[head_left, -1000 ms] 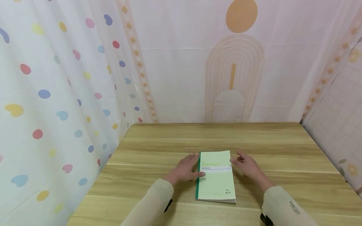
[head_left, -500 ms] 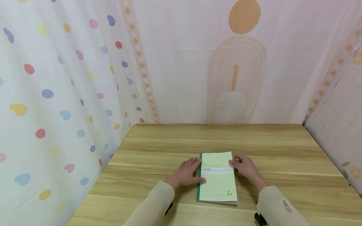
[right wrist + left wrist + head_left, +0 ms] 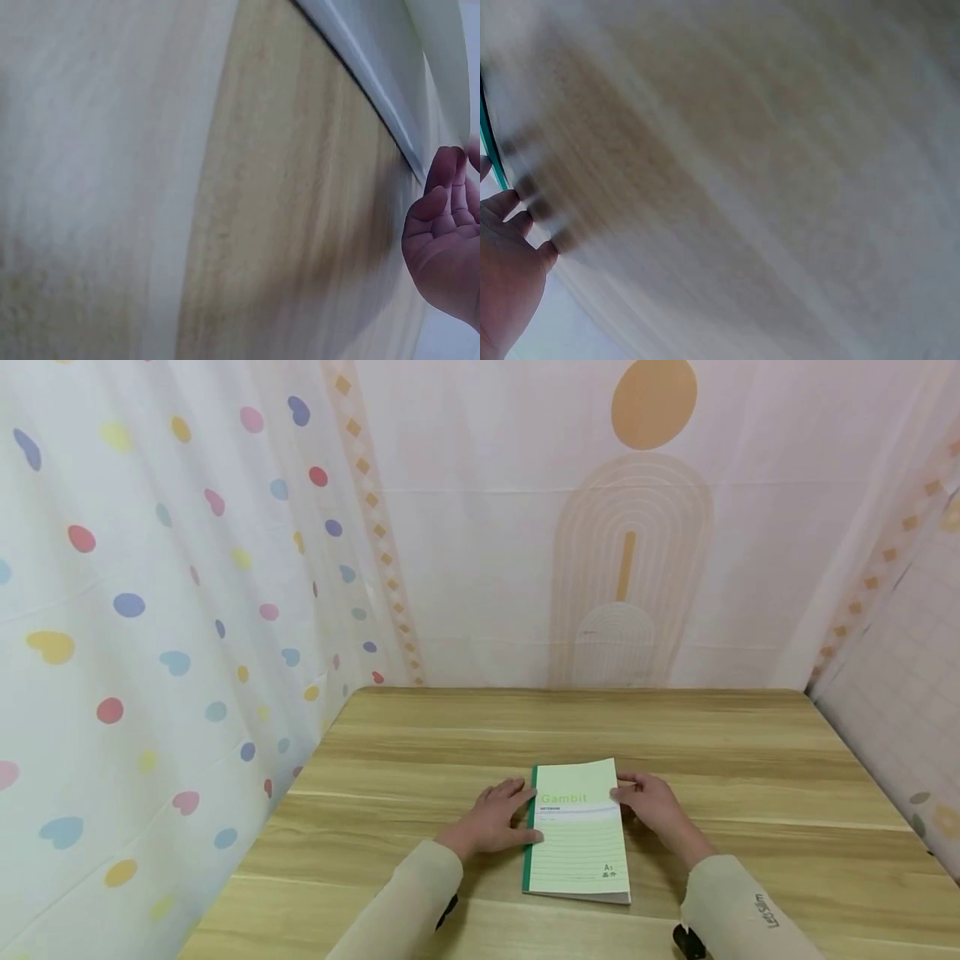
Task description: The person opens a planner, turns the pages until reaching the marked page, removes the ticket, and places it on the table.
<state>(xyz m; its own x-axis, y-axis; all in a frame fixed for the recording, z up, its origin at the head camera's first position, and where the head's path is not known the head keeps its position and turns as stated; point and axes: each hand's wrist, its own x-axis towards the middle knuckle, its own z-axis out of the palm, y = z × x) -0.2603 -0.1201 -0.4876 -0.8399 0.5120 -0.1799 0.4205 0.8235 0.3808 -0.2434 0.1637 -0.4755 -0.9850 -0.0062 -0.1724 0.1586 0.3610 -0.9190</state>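
A pale green notebook (image 3: pixel 577 852) with a dark green spine lies on the wooden table in the head view, its printed cover facing up. On its left side, my left hand (image 3: pixel 489 820) rests along the spine with fingers spread, the thumb lying over the cover. At the right edge, my right hand (image 3: pixel 658 810) pinches the cover between thumb and fingers. In the right wrist view, the cover (image 3: pixel 442 60) stands raised from the pages (image 3: pixel 367 60), with fingertips (image 3: pixel 448 161) at its edge. Only a sliver of the green spine (image 3: pixel 489 142) shows in the left wrist view.
The wooden table (image 3: pixel 420 727) extends around the notebook on all sides. A patterned curtain (image 3: pixel 480 568) hangs behind its far edge, and a dotted curtain (image 3: pixel 187 693) runs along the left.
My right hand has come in to the notebook's right edge and taken hold of the cover, lifting its upper right corner slightly. My left thumb has slid a little down the cover.
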